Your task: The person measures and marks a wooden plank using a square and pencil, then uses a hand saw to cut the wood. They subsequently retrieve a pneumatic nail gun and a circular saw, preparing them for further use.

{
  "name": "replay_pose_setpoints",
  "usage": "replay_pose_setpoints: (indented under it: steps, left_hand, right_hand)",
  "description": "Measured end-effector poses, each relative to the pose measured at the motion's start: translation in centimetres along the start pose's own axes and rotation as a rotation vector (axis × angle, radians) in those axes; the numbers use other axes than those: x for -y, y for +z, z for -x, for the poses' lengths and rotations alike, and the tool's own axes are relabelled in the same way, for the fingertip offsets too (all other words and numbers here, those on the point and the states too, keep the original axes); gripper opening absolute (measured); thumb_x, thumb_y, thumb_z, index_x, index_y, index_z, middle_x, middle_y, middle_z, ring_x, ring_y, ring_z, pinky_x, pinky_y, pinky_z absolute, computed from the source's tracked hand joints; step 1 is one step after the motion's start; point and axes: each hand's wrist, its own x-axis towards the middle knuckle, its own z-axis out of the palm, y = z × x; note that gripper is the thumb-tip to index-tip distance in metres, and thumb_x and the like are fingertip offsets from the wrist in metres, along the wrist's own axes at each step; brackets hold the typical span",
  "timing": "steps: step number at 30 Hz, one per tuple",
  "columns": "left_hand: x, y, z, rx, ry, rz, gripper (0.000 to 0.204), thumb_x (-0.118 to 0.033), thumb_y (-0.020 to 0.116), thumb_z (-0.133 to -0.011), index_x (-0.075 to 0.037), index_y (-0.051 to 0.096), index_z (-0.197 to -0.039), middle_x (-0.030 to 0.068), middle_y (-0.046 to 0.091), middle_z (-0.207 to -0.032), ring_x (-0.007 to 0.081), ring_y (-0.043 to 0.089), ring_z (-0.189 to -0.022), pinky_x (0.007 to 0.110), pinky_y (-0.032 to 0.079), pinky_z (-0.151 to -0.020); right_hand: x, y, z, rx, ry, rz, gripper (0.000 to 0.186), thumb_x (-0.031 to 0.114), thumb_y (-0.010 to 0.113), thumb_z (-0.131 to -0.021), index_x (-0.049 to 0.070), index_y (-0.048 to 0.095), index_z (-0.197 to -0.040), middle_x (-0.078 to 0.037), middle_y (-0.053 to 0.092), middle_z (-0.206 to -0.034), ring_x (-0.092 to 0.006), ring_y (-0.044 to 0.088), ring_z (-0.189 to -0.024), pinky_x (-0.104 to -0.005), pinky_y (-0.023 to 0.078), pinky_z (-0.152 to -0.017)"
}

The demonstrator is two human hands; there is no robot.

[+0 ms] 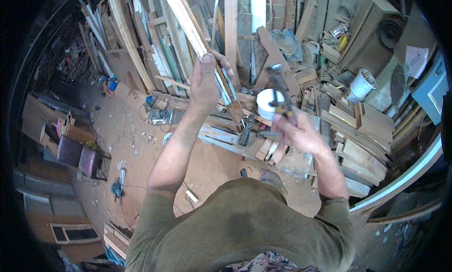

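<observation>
My left hand [205,86] is wrapped round a long, narrow wooden board [187,25] with worn white paint. The board stands at a slant, its upper end running out of the picture. Its lower end comes down beside a dark metal piece [245,134] on a low work surface [219,136]. In my right hand [297,131] is a hammer [284,91], smeared by motion, its shiny head raised. The hammer is apart from the board. Behind it stands a white bucket [266,113].
Many planks [230,32] lean against the far wall. Stacked wood offcuts [360,149] lie at the right, near another white bucket [363,84]. A power tool [162,116] rests left of the work surface; another tool [117,189] lies on the dusty floor with cords. A dark chair [89,161] stands at left.
</observation>
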Motion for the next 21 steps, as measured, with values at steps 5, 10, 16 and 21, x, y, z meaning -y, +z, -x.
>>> replay_pose_setpoints:
  steps: [5, 10, 16, 21]
  left_hand:
    - [-1.0, 3.0, -0.9, 0.111, 0.044, 0.027, 0.041, -0.045, 0.039, -0.106, -0.005, 0.051, -0.107, 0.0046, 0.055, -0.092, 0.0137, 0.055, -0.084, 0.03, 0.048, -0.078]
    - [-1.0, 4.5, -1.9, 0.175, 0.168, -0.144, 0.039, -0.043, 0.041, -0.106, -0.005, 0.052, -0.105, 0.002, 0.053, -0.091, 0.0096, 0.05, -0.083, 0.025, 0.044, -0.074]
    - [-0.1, 5.0, -2.9, 0.253, 0.131, -0.231, 0.041, -0.045, 0.044, -0.104, -0.005, 0.049, -0.111, -0.0004, 0.049, -0.088, 0.0091, 0.045, -0.081, 0.026, 0.041, -0.073]
    - [0.7, 4.8, -3.6, 0.226, 0.281, -0.352, 0.043, -0.045, 0.041, -0.105, -0.005, 0.054, -0.103, 0.0012, 0.053, -0.083, 0.0094, 0.048, -0.079, 0.028, 0.041, -0.07]
  right_hand:
    - [0.6, -0.4, 0.9, 0.219, 0.12, 0.21, 0.038, 0.034, 0.048, -0.102, -0.002, 0.057, -0.095, -0.002, 0.054, -0.058, -0.011, 0.053, -0.043, -0.0291, 0.04, -0.035]
    - [4.7, -1.5, 1.3, 0.266, 0.257, 0.353, 0.038, 0.033, 0.047, -0.102, -0.002, 0.058, -0.093, -0.006, 0.058, -0.058, -0.0128, 0.057, -0.043, -0.03, 0.041, -0.032]
    - [5.3, -2.6, 0.7, 0.236, 0.235, 0.411, 0.043, 0.037, 0.046, -0.104, -0.001, 0.06, -0.092, -0.011, 0.065, -0.064, -0.0153, 0.063, -0.055, -0.0307, 0.05, -0.055]
    - [5.4, -2.9, -0.5, 0.25, 0.324, 0.3, 0.043, 0.039, 0.048, -0.103, 0.003, 0.055, -0.081, -0.009, 0.06, -0.06, -0.0165, 0.062, -0.06, -0.0304, 0.052, -0.059]
